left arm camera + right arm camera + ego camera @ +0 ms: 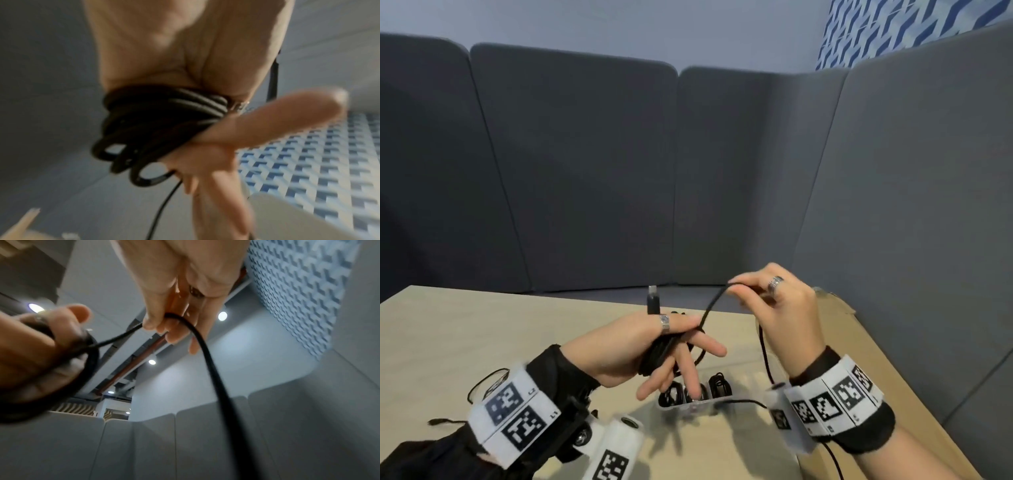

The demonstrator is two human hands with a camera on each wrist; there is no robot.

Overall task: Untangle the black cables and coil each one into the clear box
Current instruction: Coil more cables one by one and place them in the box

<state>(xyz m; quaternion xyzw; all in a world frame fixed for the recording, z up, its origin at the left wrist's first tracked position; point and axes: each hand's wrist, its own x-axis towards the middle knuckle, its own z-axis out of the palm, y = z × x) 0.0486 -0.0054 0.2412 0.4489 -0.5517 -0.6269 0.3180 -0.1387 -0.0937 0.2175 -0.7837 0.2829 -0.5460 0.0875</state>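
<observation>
One tabletop (482,325) carries the clear box (690,407), with coiled cables (717,383) already inside, just below my work. My left grip (640,346) has the black cable (710,306) wound round its straight fingers (709,346), thumb pinning the loops (160,120), plug (653,299) poking up; my right grip (784,308) pinches the free run. Slack there, I judge, could let loops slip off and retangle.

black cable (154,116), grey panels (585,171), blue-white patterned wall (893,31)

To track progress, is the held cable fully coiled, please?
Partly: cable loops wrap the left hand; its tail runs to the right hand.
</observation>
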